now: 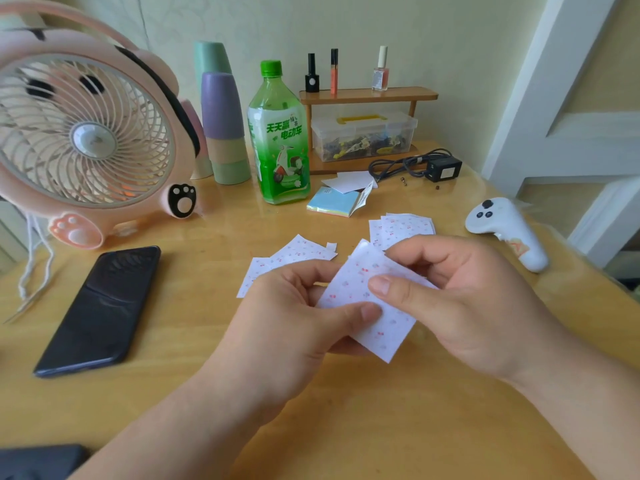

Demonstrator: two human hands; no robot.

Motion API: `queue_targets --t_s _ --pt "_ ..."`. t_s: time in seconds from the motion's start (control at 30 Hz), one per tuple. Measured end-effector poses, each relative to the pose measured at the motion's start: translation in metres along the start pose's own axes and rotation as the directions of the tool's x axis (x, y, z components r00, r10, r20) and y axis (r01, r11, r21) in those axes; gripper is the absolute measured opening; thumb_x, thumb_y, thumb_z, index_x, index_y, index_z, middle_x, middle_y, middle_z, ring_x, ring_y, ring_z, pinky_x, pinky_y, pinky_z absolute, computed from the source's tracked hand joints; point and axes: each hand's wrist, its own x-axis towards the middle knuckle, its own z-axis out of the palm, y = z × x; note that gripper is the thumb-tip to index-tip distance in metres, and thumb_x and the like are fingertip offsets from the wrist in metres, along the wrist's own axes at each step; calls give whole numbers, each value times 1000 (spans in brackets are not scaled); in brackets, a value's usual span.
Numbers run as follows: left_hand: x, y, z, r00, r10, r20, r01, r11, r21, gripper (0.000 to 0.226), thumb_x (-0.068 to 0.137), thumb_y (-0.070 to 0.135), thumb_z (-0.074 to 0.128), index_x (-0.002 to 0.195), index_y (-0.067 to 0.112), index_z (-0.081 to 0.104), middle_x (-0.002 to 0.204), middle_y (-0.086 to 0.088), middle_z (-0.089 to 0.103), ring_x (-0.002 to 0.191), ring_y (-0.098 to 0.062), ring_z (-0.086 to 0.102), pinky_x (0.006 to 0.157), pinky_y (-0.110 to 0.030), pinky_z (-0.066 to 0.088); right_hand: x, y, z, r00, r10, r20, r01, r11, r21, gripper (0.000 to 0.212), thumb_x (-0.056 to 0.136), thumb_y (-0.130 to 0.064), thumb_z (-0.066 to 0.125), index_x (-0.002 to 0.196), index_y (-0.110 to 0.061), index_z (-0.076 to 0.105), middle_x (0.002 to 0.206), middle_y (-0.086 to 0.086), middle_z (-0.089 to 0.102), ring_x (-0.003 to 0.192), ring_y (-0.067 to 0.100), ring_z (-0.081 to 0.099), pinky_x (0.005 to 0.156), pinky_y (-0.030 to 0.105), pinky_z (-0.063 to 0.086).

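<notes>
Both thumbs pinch the cherry-print paper (363,299), left hand (298,317) and right hand (460,303) mid-fold; next, crease it firmly.

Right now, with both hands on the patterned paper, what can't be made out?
Head view throughout.
The patterned paper is partly covered by the left hand and right hand.
Contents of the clear box are too small to identify.
The dark object at bottom left is cut by the frame edge.
</notes>
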Motion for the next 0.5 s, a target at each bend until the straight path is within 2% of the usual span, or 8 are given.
queue_targets --t_s 0.1,0.17,0.27,0.37,0.43,0.5 --pt "1 1 -2 999 29 -38 -30 999 -21 35 79 -1 80 111 5 69 90 -16 79 83 -34 77 74 -41 64 -3 -7 -5 993 -81 85 75 995 68 7 82 -25 73 88 -21 75 77 3 71 70 21 62 66 27 50" --pt "3 2 -3 998 47 -33 -49 996 -73 45 74 -1 86 114 6 67 94 -18 78 86 -36 77 74 -42 63 -3 -6 -9 991 -94 101 77 985 156 10 83 -20 74 92 -15 76 83 8 73 75 23 65 68 29 53" --pt "4 2 -5 999 48 -13 -50 981 -187 41 70 5 81 109 4 68 98 -20 77 87 -36 76 69 -37 61 0 -7 -17 992 -26 124 -4 971 237 9 78 -11 74 86 -8 74 78 8 70 69 20 62 62 28 52" --pt "5 0 -7 999 42 -1 -42 970 -238 31 71 6 80 101 3 73 101 -21 77 91 -35 76 71 -36 62 1 -6 -25 956 73 283 -117 983 143 8 75 -8 73 82 -5 69 73 6 65 63 17 58 58 29 50" --pt "5 -1 -6 998 52 -18 -55 968 -243 28 71 5 86 97 4 76 99 -21 77 89 -34 77 72 -36 63 2 -5 -26 918 117 379 -192 967 167 16 74 -3 73 89 -1 68 79 11 66 66 17 58 59 30 51" --pt "3 1 -3 994 66 -83 -84 968 -235 29 69 11 82 95 2 73 93 -19 78 81 -31 77 64 -32 61 1 -5 -22 882 108 459 -231 947 222 24 74 1 72 97 2 67 89 21 64 72 20 58 61 31 51"
